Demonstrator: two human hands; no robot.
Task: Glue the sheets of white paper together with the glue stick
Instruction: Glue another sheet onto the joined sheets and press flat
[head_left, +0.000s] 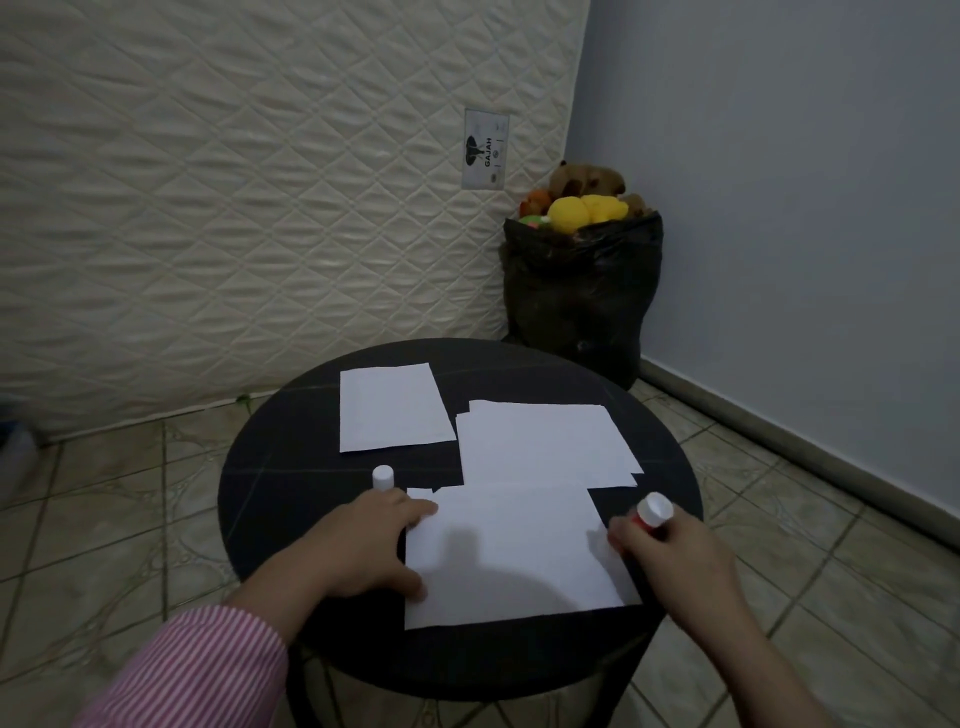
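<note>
A round black table (270, 483) carries white paper. The nearest sheet (514, 551) lies in front of me, over another sheet whose corner shows at its upper left. My left hand (363, 545) rests flat on the near sheet's left edge. My right hand (670, 556) grips a red glue stick (652, 512) with a white end, at the sheet's right edge. A stack of sheets (545, 441) lies behind, and a single sheet (392, 405) at the far left. A small white cap (383, 477) stands upright just beyond my left hand.
A quilted mattress (234, 208) leans against the wall behind the table. A black bag (582, 296) full of soft toys stands in the corner by the blue wall. Tiled floor surrounds the table.
</note>
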